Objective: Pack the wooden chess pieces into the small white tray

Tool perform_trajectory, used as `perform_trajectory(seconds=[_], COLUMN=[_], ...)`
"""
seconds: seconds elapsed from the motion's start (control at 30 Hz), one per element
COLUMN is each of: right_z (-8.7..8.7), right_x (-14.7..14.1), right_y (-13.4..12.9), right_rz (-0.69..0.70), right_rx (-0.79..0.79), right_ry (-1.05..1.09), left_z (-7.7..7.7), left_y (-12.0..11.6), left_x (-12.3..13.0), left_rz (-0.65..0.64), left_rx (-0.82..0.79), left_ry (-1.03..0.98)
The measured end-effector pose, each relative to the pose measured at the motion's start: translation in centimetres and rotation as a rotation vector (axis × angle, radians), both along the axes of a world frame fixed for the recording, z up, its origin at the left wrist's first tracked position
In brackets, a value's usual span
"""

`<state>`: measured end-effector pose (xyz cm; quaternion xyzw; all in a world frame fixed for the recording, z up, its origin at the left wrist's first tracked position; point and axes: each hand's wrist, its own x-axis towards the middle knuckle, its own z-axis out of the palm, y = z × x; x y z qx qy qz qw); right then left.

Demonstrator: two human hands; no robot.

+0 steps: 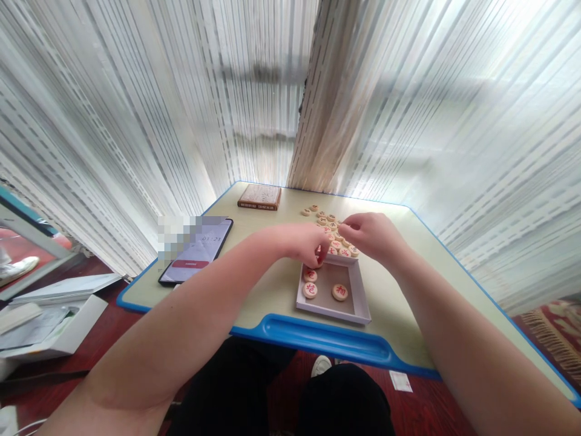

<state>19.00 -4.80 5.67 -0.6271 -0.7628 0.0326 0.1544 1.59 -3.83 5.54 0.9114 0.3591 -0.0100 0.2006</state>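
Note:
A shallow white box [364, 303] lies on the pale table, with round wooden pieces bearing red characters inside; one piece [340, 292] is at the right and two are at the left. My left hand [311, 243] reaches over the box's far left corner, its fingers closed round a piece [319, 258] with red marking. Beyond the box, several more wooden pieces [336, 244] are spread in a cluster. My right hand [370, 233] is at the cluster's right side, fingers bent together and pointing down at the pieces; whatever they hold is hidden.
A brown-edged box [259, 197] sits at the back left of the table [267, 290]. On the left lies a phone [198, 250]. A blue rim [327, 342] runs along the near edge, and striped curtains [267, 91] hang behind.

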Motion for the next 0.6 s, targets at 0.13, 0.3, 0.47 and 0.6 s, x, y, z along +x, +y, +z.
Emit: perform_trajectory(seconds=[0.13,0.3,0.47,0.6], right_z=[-0.27,-0.45,-0.46,-0.47], right_x=[-0.06,0.04,-0.10,-0.28], right_y=[0.19,0.30,0.20,0.08], right_rz=[-0.009,-0.016,-0.014,-0.005], right_rx=[-0.023,-0.026,-0.019,-0.022], right_ry=[0.054,0.031,-0.001,0.003], left_z=[0.13,-0.08,-0.12,0.04], left_y=[0.41,0.64,0.76,0.62], left_x=[-0.39,-0.48,-0.48,-0.45], left_rz=[-0.023,-0.030,-0.064,-0.057], left_rx=[-0.003,0.065,0.038,0.053], left_ry=[0.064,0.084,0.085,0.108])
